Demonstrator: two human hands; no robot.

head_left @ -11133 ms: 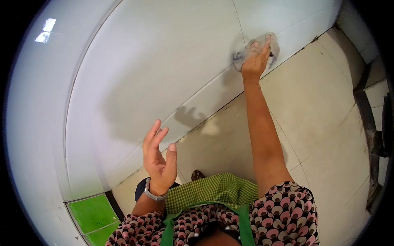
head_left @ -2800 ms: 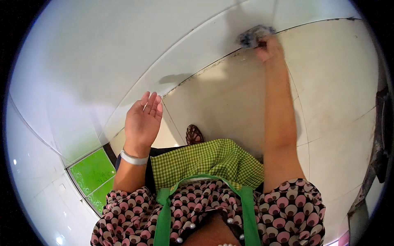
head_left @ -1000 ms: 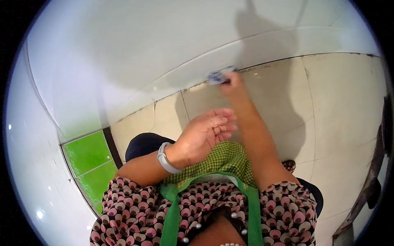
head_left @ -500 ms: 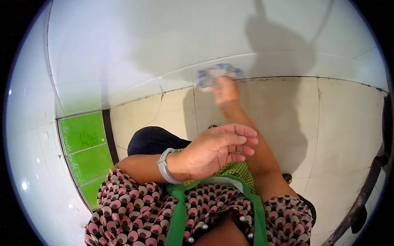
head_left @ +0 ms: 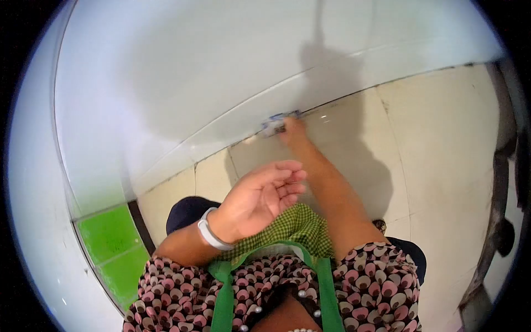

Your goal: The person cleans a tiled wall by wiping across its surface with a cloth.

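Note:
My right hand reaches forward and grips a blue and white cloth. The cloth is pressed at the seam where the white wall meets the cream tiled floor; part of it is hidden by my fingers, and it is slightly blurred. Nearer to me, my left hand hangs in the air above my lap, palm turned to the side and fingers loosely curled apart, with nothing in it. A pale wristband circles the left wrist.
Green tiles with a dark edging strip lie at the left. A dark, dirty-looking frame or edge runs down the right side. My green-checked apron and dark trouser knees are close beneath my arms.
The view has turned, so the wall seam now slopes more steeply. My right hand with the cloth is still at the seam, lower in view. My left hand appears further left.

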